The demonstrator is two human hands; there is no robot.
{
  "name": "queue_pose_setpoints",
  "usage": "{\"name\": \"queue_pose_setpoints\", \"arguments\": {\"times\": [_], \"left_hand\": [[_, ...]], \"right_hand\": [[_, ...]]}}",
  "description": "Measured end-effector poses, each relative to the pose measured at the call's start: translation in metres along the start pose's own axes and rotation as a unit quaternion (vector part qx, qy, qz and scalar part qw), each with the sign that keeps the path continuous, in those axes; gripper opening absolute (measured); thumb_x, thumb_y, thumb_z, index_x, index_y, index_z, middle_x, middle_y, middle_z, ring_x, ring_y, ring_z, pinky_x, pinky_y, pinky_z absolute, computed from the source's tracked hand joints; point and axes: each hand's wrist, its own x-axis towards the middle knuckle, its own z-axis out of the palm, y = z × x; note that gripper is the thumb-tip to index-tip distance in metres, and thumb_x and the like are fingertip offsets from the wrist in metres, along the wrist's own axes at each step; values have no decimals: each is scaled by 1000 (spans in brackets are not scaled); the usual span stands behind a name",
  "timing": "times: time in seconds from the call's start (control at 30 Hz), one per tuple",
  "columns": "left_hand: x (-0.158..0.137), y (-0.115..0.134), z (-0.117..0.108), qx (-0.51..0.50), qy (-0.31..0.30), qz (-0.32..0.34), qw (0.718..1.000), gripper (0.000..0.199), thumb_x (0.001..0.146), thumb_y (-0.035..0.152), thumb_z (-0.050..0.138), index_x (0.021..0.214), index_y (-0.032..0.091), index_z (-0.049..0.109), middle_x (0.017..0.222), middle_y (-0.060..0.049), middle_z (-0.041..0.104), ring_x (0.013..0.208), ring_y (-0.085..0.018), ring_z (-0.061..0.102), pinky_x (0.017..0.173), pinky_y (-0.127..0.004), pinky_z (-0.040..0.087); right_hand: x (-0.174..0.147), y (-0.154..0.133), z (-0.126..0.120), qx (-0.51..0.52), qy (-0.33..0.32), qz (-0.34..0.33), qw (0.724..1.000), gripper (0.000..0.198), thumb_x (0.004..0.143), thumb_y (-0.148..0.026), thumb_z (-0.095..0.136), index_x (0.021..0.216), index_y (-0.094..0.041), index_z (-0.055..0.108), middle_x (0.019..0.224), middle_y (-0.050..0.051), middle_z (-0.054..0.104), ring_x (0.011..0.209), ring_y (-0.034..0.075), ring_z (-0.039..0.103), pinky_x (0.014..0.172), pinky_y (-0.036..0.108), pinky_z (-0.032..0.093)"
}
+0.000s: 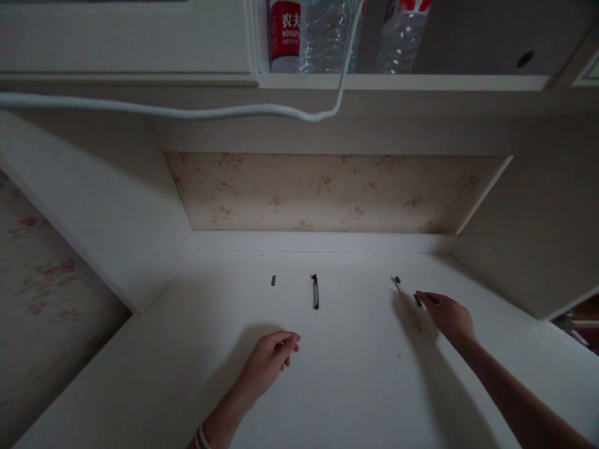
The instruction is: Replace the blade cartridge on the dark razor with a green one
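Table (346,386), white; backed by a floral wall panel (337,193).
Right hand (447,317): fingers bent together at a small dark block (418,300) on the table's right side; whether gripping or merely touching cannot be told.
Dark knob (397,280): near the block, to its left, farther back.
Left hand (269,362): fingers curled closed, thumb against them, nothing seen held.
Black slim object (316,294): beyond the left hand, mid-table.
Dark strip (274,280): left of the slim object, apart.
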Motion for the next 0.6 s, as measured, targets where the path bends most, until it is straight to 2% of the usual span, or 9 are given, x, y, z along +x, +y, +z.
{"name": "queue_pose_setpoints", "arguments": {"times": [0.1, 0.2, 0.23, 0.37, 0.47, 0.6], "left_hand": [[17, 15, -14, 108, -15, 69, 992, 33, 82, 43, 53, 90, 18, 71, 80, -7, 68, 63, -16, 55, 58, -25, 40], [51, 23, -37, 240, 28, 170, 955, 28, 85, 36, 49, 90, 21, 72, 89, -7, 69, 81, -20, 59, 75, -28, 43], [64, 23, -46, 289, 49, 171, 941, 26, 85, 33, 49, 91, 22, 72, 90, -6, 69, 81, -20, 59, 78, -29, 43], [112, 11, -80, 339, 78, 144, 926, 27, 80, 20, 51, 99, 19, 70, 102, -9, 66, 96, -22, 58, 92, -33, 39], [135, 0, -94, 357, 64, 139, 921, 35, 75, 13, 55, 107, 18, 67, 113, -10, 64, 107, -23, 55, 100, -33, 34], [152, -11, -97, 364, 40, 135, 921, 44, 71, 13, 60, 114, 16, 63, 125, -11, 60, 118, -25, 50, 105, -34, 29]], "right_hand": [[-13, -34, 3, 39, -19, -40, 998, 49, 89, -49, 37, 107, -16, 70, 99, 14, 71, 90, 31, 65, 70, 33, 46], [-33, -82, 17, 83, -66, -112, 988, 39, 89, -44, 41, 104, -21, 69, 92, 7, 73, 84, 24, 67, 70, 28, 48], [-40, -99, 24, 96, -80, -139, 982, 38, 90, -45, 41, 104, -22, 68, 93, 5, 72, 83, 23, 67, 70, 27, 48], [-63, -160, 52, 112, -114, -199, 967, 37, 92, -43, 42, 112, -19, 62, 96, 5, 71, 83, 21, 67, 72, 28, 48], [-67, -194, 68, 95, -113, -196, 970, 42, 91, -42, 43, 117, -13, 57, 102, 11, 68, 89, 24, 65, 75, 31, 48], [-66, -223, 81, 65, -100, -183, 976, 42, 90, -42, 44, 111, -9, 59, 108, 19, 63, 97, 29, 62, 80, 35, 47]]}}
